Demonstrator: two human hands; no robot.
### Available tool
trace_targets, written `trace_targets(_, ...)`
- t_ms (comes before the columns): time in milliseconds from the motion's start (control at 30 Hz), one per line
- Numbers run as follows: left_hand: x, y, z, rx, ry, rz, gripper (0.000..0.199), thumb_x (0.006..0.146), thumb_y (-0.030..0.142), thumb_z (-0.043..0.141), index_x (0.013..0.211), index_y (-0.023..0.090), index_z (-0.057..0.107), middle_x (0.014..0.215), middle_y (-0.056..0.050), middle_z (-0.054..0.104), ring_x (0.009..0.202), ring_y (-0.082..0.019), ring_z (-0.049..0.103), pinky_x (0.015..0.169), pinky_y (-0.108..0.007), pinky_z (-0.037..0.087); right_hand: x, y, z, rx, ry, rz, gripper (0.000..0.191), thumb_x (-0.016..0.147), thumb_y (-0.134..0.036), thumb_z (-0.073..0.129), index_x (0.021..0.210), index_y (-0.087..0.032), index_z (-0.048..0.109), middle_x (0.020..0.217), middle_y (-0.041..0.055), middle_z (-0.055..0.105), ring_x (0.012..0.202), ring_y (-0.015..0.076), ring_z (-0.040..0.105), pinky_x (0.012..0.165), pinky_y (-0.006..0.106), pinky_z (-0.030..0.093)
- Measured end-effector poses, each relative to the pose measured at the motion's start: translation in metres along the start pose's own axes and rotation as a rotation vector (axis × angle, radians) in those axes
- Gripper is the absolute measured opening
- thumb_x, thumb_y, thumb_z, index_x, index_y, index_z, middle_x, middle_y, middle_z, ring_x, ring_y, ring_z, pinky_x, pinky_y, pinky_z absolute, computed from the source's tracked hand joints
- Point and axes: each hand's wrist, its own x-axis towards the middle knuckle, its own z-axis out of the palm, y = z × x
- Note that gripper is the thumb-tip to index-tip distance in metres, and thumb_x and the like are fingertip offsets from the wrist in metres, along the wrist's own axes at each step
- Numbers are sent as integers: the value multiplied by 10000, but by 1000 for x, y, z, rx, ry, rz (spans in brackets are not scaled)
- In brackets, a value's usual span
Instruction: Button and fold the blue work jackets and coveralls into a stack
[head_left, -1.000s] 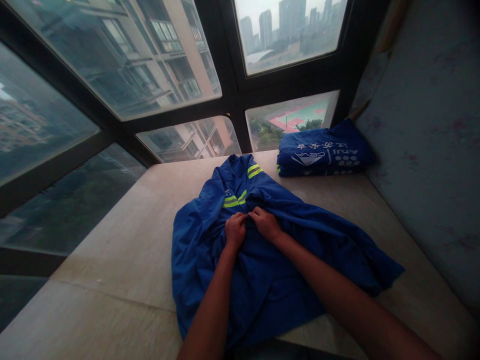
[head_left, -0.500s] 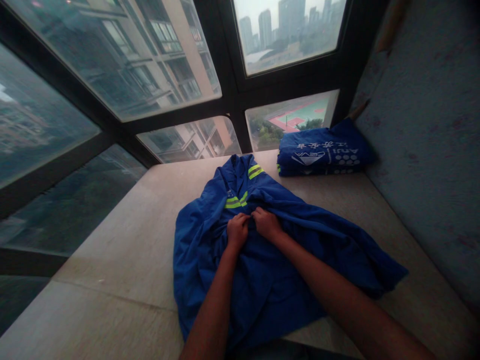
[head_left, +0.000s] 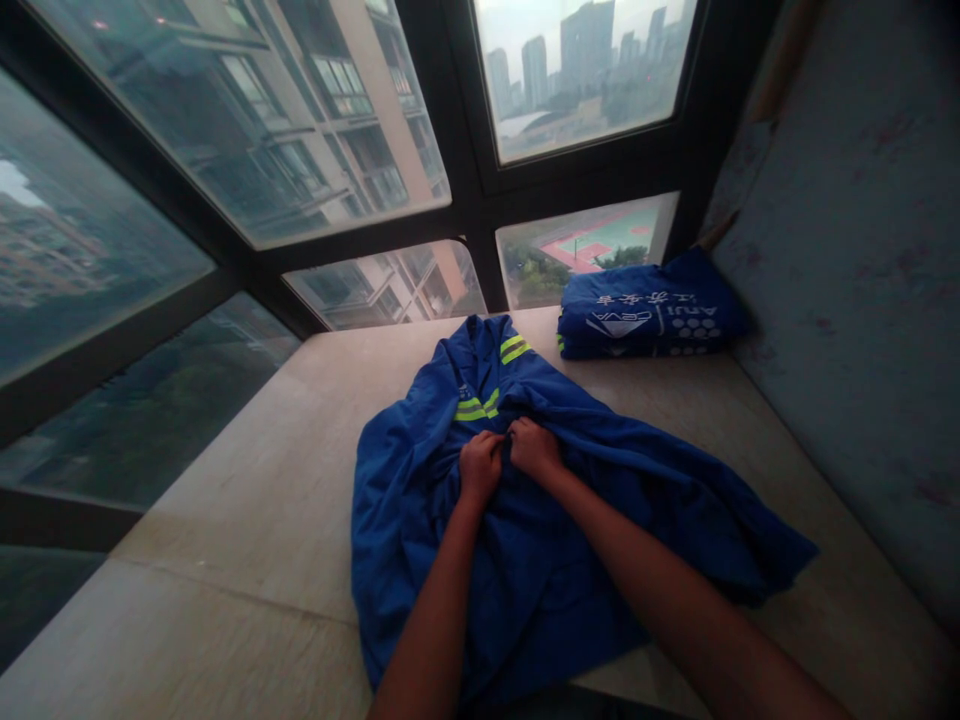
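Note:
A blue work jacket (head_left: 555,570) with yellow-green reflective stripes lies spread on the stone ledge, its collar toward the window. Just below the chest stripe, my left hand (head_left: 481,466) is closed on the jacket's front. Close beside it, my right hand (head_left: 534,447) pinches the cloth at the front edge. The fingertips of both hands nearly meet, and whatever small fastening may be between them is hidden. One sleeve stretches out to the right; the fabric bunches around my left hand.
Folded blue garments (head_left: 652,310) with white printing sit at the back right, against the wall (head_left: 855,300). Dark window frames (head_left: 469,200) border the pale stone ledge (head_left: 247,500) at the back and left.
The view has shifted slightly, so everything sits a little lower and to the right. Both hands stay at the same spot on the jacket, with only slight finger movement.

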Motion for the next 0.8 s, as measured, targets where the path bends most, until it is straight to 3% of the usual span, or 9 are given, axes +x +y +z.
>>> trace_targets(133,0,0,1,-9,16,-12,250,898,116,500,1004,180,716,978,-73,712,932,-196,647,859,-317,482,-2,-1,-2,19,15,-4,282,947,-199,425,1032,-195,694,1071,83,685,894,175,656,707,235,440)
trace_targets(367,-1,1,3,-4,50,-51,227,871,105,529,984,179,711,978,-71,705,928,-194,643,876,-319,483,-16,4,-4,38,24,-76,306,958,-242,456,1165,-214,681,1135,77,670,940,170,651,772,232,457)
trace_targets(633,-2,2,1,-5,18,-35,229,889,128,527,991,186,723,966,-71,699,922,-201,633,864,-322,471,-8,8,-1,49,22,-33,260,956,-246,468,1051,-200,706,1053,68,701,896,163,658,742,228,449)
trace_targets(800,-3,2,0,-14,10,-23,265,920,141,489,1035,193,722,991,-65,700,927,-189,636,856,-305,477,-6,11,1,71,60,-14,280,964,-216,444,1095,-202,692,1091,69,706,937,166,658,770,227,452)
